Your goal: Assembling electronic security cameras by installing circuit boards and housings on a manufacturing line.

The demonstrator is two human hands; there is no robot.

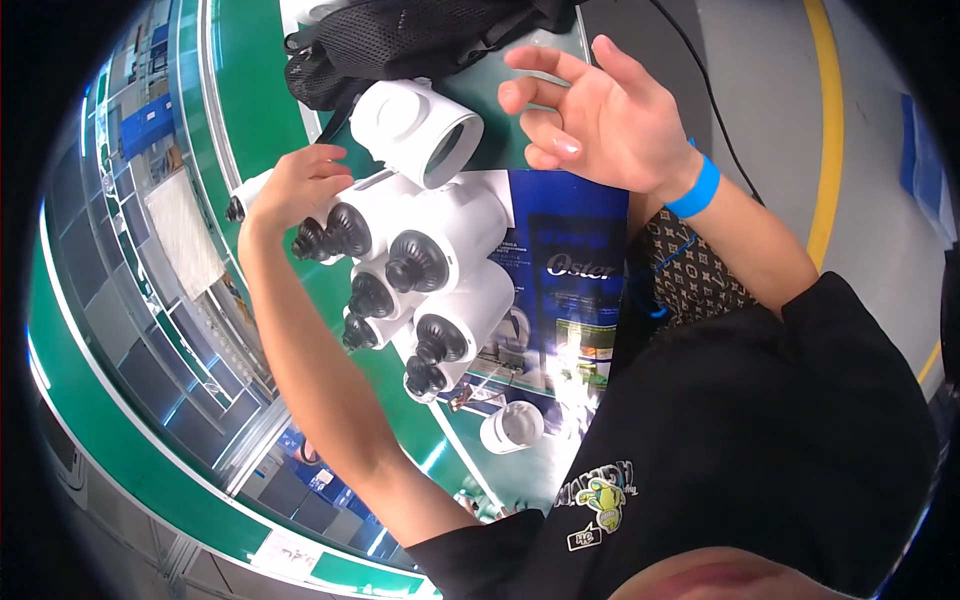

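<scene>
I see my left hand (300, 185) lying on the top of a cluster of white bases (420, 280), each with a black coupling on its end. The fingers (325, 160) curl over the upper-left base (365, 215); they touch it, but I cannot tell if they really grip it. The cluster lies on its side on the green table (260, 90), partly over a blue box (570, 270). One more base (420, 130) lies above the cluster, its open end turned to the right, just beside my left hand and touching the cluster. My right hand (600, 120) is in the air above the box, open, fingers spread and a little bent, holding nothing. It has a blue wristband (697, 188). A small white cap (512, 427) lies lower on the table, apart from the cluster. A black mesh bag (400, 40) lies at the far edge.
</scene>
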